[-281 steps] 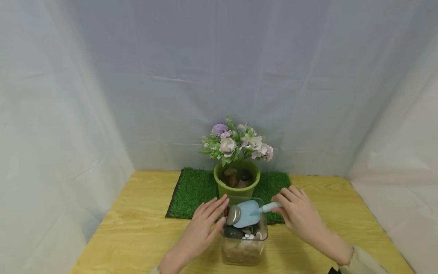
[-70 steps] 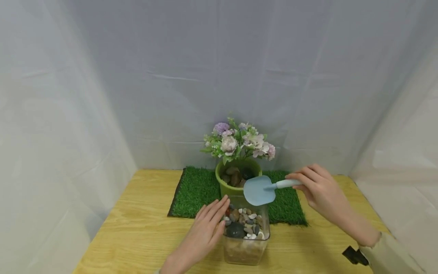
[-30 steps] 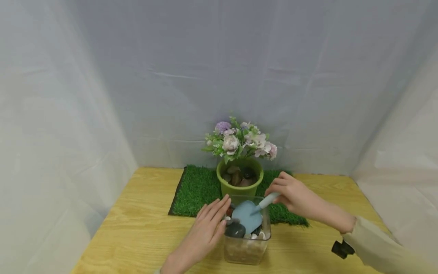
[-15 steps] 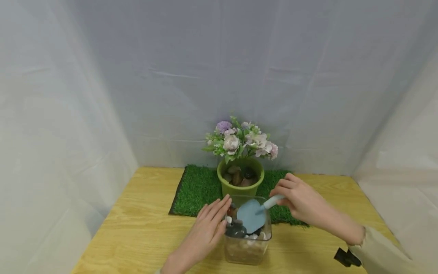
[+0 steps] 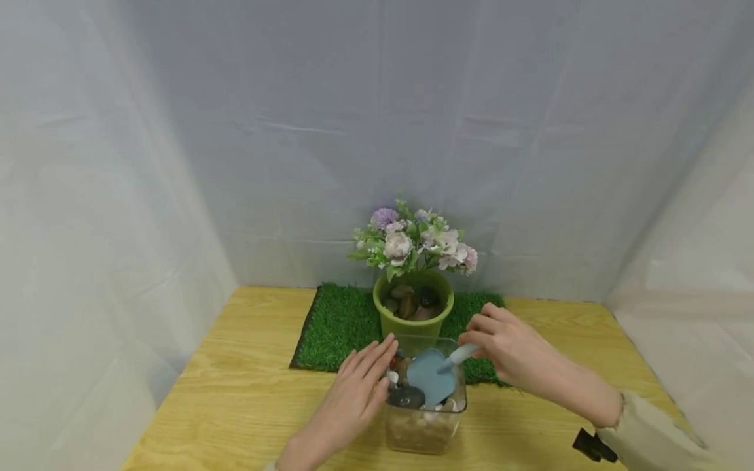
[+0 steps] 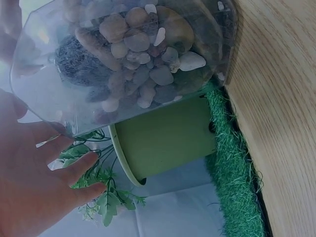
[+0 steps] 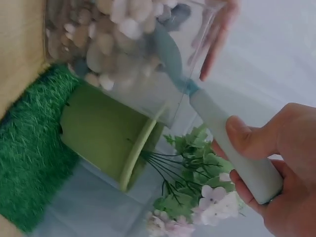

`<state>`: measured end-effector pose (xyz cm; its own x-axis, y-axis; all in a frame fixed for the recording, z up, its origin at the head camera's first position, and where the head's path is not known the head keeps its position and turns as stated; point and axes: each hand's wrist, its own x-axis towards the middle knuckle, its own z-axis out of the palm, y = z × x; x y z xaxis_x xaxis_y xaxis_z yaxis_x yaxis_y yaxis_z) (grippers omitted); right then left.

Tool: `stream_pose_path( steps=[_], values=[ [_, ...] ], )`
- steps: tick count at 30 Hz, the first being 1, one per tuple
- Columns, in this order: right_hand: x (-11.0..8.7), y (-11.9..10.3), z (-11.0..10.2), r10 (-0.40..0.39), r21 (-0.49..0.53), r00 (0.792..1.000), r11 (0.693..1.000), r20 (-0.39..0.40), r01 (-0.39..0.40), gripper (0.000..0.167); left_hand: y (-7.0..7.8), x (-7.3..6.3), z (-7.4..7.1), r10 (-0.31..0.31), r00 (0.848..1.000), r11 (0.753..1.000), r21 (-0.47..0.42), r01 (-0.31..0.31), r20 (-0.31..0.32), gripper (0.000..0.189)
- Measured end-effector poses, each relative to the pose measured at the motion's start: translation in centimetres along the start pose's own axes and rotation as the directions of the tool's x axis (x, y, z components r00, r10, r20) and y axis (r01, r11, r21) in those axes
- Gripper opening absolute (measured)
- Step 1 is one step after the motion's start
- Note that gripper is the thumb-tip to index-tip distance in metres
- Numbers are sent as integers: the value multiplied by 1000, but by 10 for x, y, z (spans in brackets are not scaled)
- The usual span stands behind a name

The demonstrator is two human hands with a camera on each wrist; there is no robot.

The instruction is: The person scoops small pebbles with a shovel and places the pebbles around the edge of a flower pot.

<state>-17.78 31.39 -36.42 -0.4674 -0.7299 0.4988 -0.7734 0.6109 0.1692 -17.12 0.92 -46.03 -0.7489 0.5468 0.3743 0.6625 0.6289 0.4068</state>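
My right hand (image 5: pixel 512 347) grips the pale handle of a small blue trowel (image 5: pixel 432 377). The trowel's blade dips into a clear plastic container (image 5: pixel 424 435) among pebbles (image 7: pixel 104 44) of mixed sizes. In the right wrist view, thumb and fingers wrap the handle (image 7: pixel 232 148) while the blade shows through the container's wall. With fingers straight, my left hand (image 5: pixel 352 396) rests along the container's left rim. A large dark stone (image 5: pixel 406 396) lies on top of the pebbles, at the front left inside the container.
Just behind the container stands a green flower pot (image 5: pixel 412 325) with artificial flowers (image 5: pixel 415 242) and several stones inside. It sits on a green turf mat (image 5: pixel 341 327) on the wooden table (image 5: pixel 235 386). White sheeting (image 5: pixel 365 118) encloses the back and sides.
Earlier the trowel carried a grey stone over the container, then was raised toward the pot with a bare blade. Now it is back down among the pebbles, shifting slightly. The left hand stays put.
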Motion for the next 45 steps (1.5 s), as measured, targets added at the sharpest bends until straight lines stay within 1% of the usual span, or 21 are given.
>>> stream_pose_path(
  steps=[2, 3, 6, 8, 13, 15, 19, 21, 22, 24, 28, 31, 35, 40, 45],
  values=[
    [-3, 0, 2, 30, 44, 999, 999, 15, -31, 29, 0, 0, 0, -3, 1000, 1000, -3, 3, 7, 52],
    [-4, 0, 2, 57, 71, 998, 996, 17, -59, 28, 0, 0, 1, -2, 1000, 1000, -2, 2, 6, 52],
    [-9, 2, 2, 141, 152, 989, 978, 38, -145, 26, -1, 0, 2, 3, 1000, 1000, 1, -3, -3, 51],
    [-10, 2, 3, 170, 186, 984, 966, 55, -178, 25, -1, 0, 2, 7, 1000, 1000, 0, -7, -11, 51],
    [-9, -5, 10, 161, 188, 982, 966, 101, -178, 21, -1, 0, 1, 8, 1000, 1000, -5, -8, -20, 51],
    [-10, -9, 12, 187, 196, 975, 958, 121, -208, 20, 0, 0, 1, 4, 1000, 1000, -6, -4, -14, 51],
    [-13, -13, 11, 266, 233, 950, 925, 163, -300, 20, 1, 0, 1, 3, 1000, 1000, -3, -3, -8, 52],
    [-14, -13, 10, 287, 245, 941, 913, 181, -326, 19, -1, 1, 1, 4, 1000, 1000, -2, -4, -2, 52],
    [-14, -12, 10, 288, 252, 940, 910, 185, -328, 19, -1, 2, 1, 7, 1000, 1000, -2, -7, -3, 52],
    [-14, -8, 11, 274, 266, 945, 911, 177, -314, 20, -2, 2, 1, 8, 1000, 1000, -1, -8, -2, 52],
    [-16, 1, 11, 225, 295, 965, 921, 134, -255, 24, -1, 1, 2, 11, 1000, 1000, -5, -11, -7, 51],
    [-17, 5, 16, 195, 317, 974, 922, 114, -222, 26, -1, 0, 2, 12, 1000, 1000, -6, -12, -15, 51],
    [-18, 4, 27, 191, 340, 976, 915, 109, -217, 26, 0, -2, 2, 16, 1000, 1000, -3, -17, -17, 50],
    [-20, 3, 34, 207, 365, 976, 905, 69, -218, 27, 1, -2, 1, 2, 1000, 1000, -16, -2, -1, 50],
    [-26, 8, 34, 238, 434, 969, 868, 61, -240, 26, 0, -1, 1, -5, 1000, 1000, -11, 5, 2, 51]
  ],
)
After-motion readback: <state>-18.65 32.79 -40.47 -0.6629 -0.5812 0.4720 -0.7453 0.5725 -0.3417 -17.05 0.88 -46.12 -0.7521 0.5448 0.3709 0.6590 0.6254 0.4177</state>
